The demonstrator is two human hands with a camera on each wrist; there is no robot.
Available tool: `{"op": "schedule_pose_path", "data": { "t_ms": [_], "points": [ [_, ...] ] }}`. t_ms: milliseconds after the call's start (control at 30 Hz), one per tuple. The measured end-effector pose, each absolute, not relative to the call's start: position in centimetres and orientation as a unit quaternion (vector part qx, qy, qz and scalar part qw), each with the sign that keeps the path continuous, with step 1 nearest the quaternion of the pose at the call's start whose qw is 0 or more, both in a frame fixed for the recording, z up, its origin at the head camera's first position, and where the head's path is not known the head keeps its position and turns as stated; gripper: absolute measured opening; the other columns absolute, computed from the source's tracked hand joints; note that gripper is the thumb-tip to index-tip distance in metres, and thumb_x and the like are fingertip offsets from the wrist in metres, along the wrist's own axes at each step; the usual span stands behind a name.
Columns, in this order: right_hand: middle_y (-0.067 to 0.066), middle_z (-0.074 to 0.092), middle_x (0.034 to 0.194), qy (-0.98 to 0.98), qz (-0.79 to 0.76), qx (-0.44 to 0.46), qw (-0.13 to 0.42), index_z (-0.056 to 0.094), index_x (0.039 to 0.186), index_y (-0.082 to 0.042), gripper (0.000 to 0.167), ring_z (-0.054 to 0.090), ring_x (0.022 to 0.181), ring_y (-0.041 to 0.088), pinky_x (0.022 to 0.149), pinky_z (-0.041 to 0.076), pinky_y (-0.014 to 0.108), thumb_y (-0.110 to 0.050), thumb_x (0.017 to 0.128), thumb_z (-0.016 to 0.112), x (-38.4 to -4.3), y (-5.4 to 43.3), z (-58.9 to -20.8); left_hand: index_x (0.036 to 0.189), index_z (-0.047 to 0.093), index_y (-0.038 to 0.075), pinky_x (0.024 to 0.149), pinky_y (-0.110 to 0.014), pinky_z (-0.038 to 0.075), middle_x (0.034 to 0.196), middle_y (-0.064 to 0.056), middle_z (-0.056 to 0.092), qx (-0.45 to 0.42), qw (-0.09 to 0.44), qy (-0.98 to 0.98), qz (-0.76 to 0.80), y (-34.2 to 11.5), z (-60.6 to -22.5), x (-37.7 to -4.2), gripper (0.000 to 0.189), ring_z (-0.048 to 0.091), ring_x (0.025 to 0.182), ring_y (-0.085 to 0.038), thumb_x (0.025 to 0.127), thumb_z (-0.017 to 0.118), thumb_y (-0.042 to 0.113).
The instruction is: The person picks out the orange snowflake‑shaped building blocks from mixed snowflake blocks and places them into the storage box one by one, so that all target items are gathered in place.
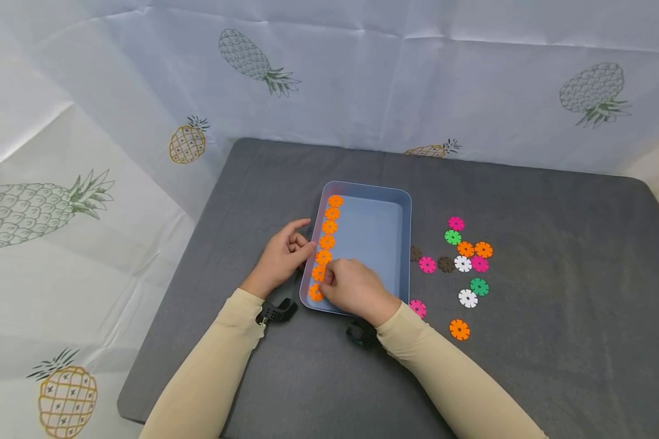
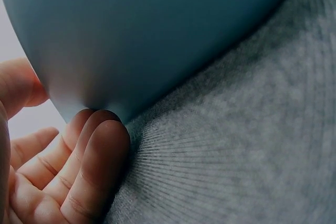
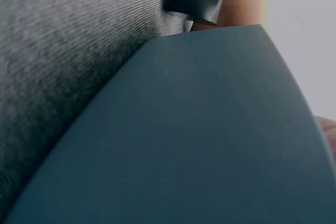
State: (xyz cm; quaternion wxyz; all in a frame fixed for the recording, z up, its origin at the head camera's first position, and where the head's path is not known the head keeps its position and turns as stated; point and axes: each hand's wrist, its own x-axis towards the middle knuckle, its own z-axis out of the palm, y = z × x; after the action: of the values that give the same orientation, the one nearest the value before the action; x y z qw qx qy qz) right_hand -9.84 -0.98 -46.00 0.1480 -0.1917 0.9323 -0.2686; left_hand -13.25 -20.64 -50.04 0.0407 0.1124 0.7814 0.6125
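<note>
A blue-grey tray (image 1: 406, 244) holds a row of several orange notched interlocking discs (image 1: 329, 227) along its left side. My left hand (image 1: 282, 253) grips the tray's left edge, thumb at the rim. In the left wrist view, its curled fingers (image 2: 105, 156) press the tray's outer wall (image 2: 131, 35) from below. My right hand (image 1: 359, 289) reaches over the near right part of the tray, thumb and index pinching the nearest orange disc (image 1: 314, 292) at the end of the row. Its fingertips partly cover that disc. The right wrist view mostly shows the tray's outer wall (image 3: 173, 129).
Loose discs lie right of the tray on the grey table (image 1: 554, 274): pink (image 1: 456, 223), light green (image 1: 453, 237), dark green (image 1: 479, 286), white (image 1: 468, 298), brown (image 1: 446, 264) and orange (image 1: 459, 330). A pineapple-print cloth (image 1: 335, 91) hangs behind. Both wrists carry black straps (image 1: 279, 311).
</note>
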Motion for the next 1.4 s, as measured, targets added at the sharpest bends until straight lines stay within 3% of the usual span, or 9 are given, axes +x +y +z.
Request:
{"op": "schedule_pose_path", "data": {
  "t_ms": [233, 700, 1133, 1400],
  "points": [
    [-0.004, 0.056, 0.062, 0.934, -0.268, -0.193, 0.139, 0.063, 0.07, -0.017, 0.027, 0.051, 0.055, 0.014, 0.05, 0.04, 0.029, -0.016, 0.094, 0.074, -10.0, -0.9, -46.0, 0.153, 0.049, 0.003, 0.062, -0.026, 0.052, 0.087, -0.009, 0.066, 0.112, 0.041, 0.787, 0.606, -20.5, -49.8, -13.4, 0.055, 0.057, 0.061, -0.017, 0.102, 0.068, 0.013],
    [-0.004, 0.054, 0.062, 0.923, -0.305, -0.186, 0.146, 0.062, 0.071, -0.016, 0.026, 0.05, 0.055, 0.014, 0.052, 0.038, 0.028, -0.02, 0.095, 0.073, -9.9, -0.2, -45.2, 0.153, 0.049, 0.002, 0.062, -0.026, 0.052, 0.088, -0.012, 0.067, 0.11, 0.046, 0.787, 0.605, -20.4, -49.7, -13.6, 0.055, 0.059, 0.062, -0.018, 0.102, 0.068, 0.012],
    [-0.004, 0.056, 0.065, 0.909, -0.354, -0.172, 0.136, 0.065, 0.078, -0.018, 0.022, 0.049, 0.054, 0.015, 0.053, 0.041, 0.031, -0.026, 0.097, 0.074, -9.1, 2.9, -42.3, 0.153, 0.049, 0.001, 0.063, -0.026, 0.052, 0.091, -0.016, 0.067, 0.101, 0.047, 0.784, 0.611, -20.5, -50.0, -13.2, 0.056, 0.059, 0.064, -0.018, 0.102, 0.069, 0.013],
    [-0.008, 0.058, 0.068, 0.92, -0.335, -0.179, 0.1, 0.066, 0.078, -0.021, 0.022, 0.051, 0.057, 0.013, 0.053, 0.043, 0.03, -0.027, 0.097, 0.075, -7.8, 6.1, -41.3, 0.153, 0.049, 0.003, 0.063, -0.026, 0.053, 0.091, -0.014, 0.067, 0.096, 0.053, 0.783, 0.612, -20.5, -49.9, -13.2, 0.056, 0.059, 0.064, -0.018, 0.102, 0.069, 0.014]
  ]
}}
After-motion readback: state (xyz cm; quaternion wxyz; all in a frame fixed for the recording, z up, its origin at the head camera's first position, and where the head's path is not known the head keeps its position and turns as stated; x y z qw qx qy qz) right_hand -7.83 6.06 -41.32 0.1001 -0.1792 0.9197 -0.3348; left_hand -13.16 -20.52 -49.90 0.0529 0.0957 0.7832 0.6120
